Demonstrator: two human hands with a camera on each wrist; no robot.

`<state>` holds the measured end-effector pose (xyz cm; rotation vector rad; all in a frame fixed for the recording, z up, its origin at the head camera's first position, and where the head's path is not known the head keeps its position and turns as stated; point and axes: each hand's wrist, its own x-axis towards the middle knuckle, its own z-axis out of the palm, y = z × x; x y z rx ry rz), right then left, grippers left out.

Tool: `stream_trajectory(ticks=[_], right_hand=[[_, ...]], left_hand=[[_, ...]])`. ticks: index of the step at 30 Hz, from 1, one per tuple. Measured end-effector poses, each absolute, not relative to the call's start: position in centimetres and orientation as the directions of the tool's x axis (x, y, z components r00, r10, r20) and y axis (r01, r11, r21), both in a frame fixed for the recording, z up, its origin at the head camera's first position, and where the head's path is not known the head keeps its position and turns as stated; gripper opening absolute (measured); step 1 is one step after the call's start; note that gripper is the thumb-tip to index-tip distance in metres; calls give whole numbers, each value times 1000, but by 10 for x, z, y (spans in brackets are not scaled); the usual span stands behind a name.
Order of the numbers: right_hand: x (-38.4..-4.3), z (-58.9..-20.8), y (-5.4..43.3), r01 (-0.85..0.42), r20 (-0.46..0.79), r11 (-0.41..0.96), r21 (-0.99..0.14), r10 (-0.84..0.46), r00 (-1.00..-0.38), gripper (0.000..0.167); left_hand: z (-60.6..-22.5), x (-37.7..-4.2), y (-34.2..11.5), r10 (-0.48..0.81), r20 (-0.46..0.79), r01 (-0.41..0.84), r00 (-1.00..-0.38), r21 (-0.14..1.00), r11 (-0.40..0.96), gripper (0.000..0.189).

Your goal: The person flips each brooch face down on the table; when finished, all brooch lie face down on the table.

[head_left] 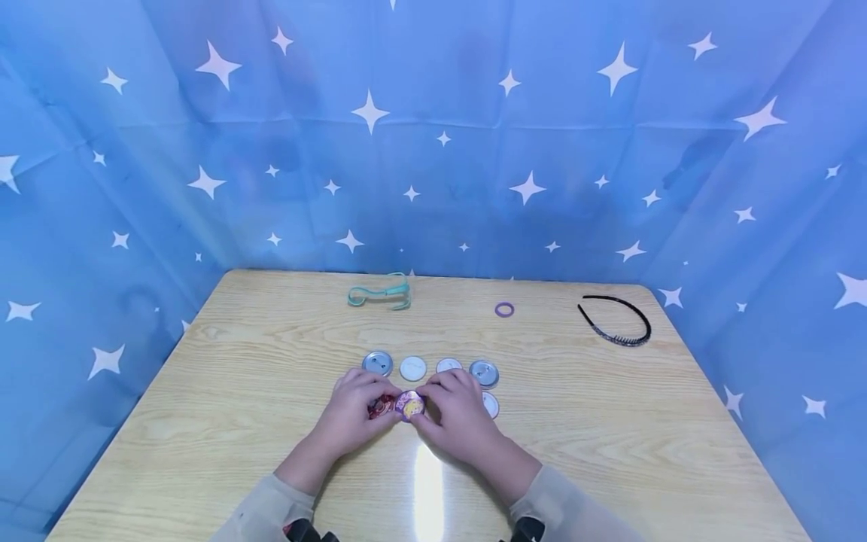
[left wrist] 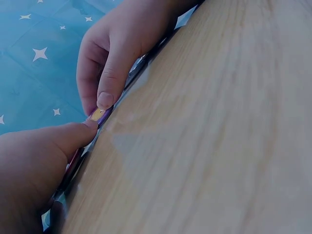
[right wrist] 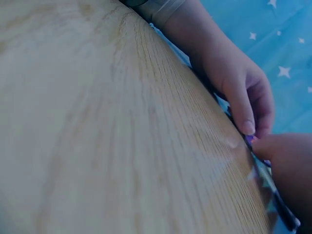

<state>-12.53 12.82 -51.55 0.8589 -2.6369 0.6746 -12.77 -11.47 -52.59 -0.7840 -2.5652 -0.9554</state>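
Both hands meet over the table in the head view, with a round purple button badge (head_left: pixel 409 405) bearing a yellow cartoon figure between their fingertips. My left hand (head_left: pixel 355 406) pinches its left edge, and my right hand (head_left: pixel 460 418) pinches the right edge. Under the left fingers lies a red badge (head_left: pixel 381 406), partly covered. In the left wrist view the purple badge (left wrist: pixel 98 115) appears low at the tabletop, thumbs on its near side. Just beyond the hands lie a silver-backed badge (head_left: pixel 377 363), a white disc (head_left: pixel 413 368) and another silver-backed badge (head_left: pixel 484 373).
A second white disc (head_left: pixel 449 365) and a pale disc (head_left: pixel 491 405) are partly hidden by the right hand. Farther back lie a teal wire-like object (head_left: pixel 381 293), a purple ring (head_left: pixel 504 309) and a black headband (head_left: pixel 626 341). A starry blue curtain (head_left: pixel 433 188) hangs behind the table.
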Motion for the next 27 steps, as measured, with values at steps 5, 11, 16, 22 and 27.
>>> stream_trajectory(ticks=[5, 11, 16, 22, 27], right_hand=[[-126, -517, 129, -624, 428, 706, -335, -476, -768, 35], [-125, -516, 129, -625, 438, 702, -341, -470, -767, 31], [-124, -515, 128, -607, 412, 697, -381, -460, -786, 29], [-123, -514, 128, -612, 424, 673, -416, -451, -785, 28], [-124, -514, 128, -628, 455, 656, -418, -447, -770, 25]], left_hand=[[-526, -128, -114, 385, 450, 587, -806, 520, 621, 35], [-526, -129, -113, 382, 471, 600, -795, 520, 607, 34], [-527, -130, -113, 379, 484, 608, -789, 523, 597, 31], [-527, -130, -112, 374, 458, 587, -806, 544, 600, 28], [-525, -129, -112, 372, 438, 572, -819, 561, 599, 27]])
